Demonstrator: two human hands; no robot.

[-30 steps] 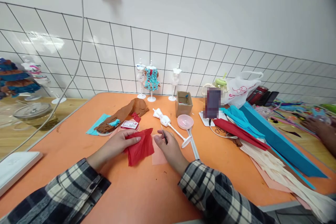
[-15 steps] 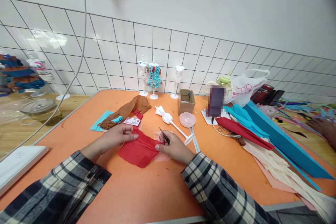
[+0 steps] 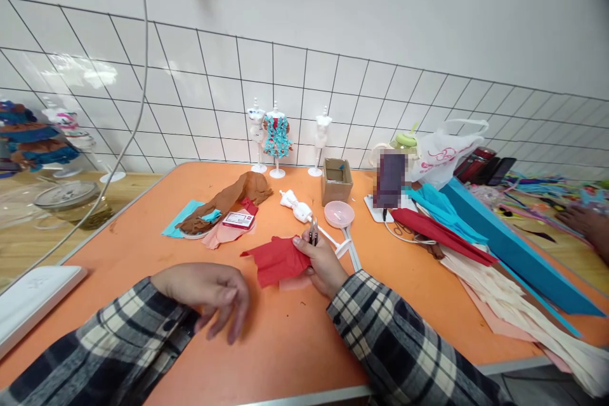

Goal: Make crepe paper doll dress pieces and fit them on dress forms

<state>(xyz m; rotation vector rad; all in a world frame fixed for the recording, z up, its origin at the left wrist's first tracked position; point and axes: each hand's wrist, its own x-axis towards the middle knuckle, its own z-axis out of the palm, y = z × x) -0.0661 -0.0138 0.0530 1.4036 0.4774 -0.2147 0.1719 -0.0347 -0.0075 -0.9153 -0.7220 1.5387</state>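
Observation:
My right hand point(image 3: 323, 263) is closed on a piece of red crepe paper point(image 3: 278, 260), pinched at its right edge. The same hand also holds a small pointed tool point(image 3: 313, 235) with dark and silver parts; its exact kind is unclear. My left hand point(image 3: 209, 298) hovers over the table's near left, fingers loosely apart and slightly blurred, holding nothing. Just beyond the paper, a small white dress-form mannequin point(image 3: 301, 210) lies on its side. A pale pink scrap point(image 3: 294, 282) shows beneath the red paper. A red-and-white small box point(image 3: 238, 220) rests on pink paper.
Brown crepe paper point(image 3: 228, 203) lies at the back left. Three mannequins stand behind, one in blue ruffles point(image 3: 277, 136). A cardboard box point(image 3: 337, 182), pink bowl point(image 3: 339, 214) and phone point(image 3: 391, 181) stand further right, beside blue paper point(image 3: 523, 254). Another person's hand point(image 3: 583, 222) is at far right.
My left hand has let go of the red crepe paper and moved down toward me. The paper now hangs from my right hand alone, shifted slightly right. The pointed tool has turned more upright.

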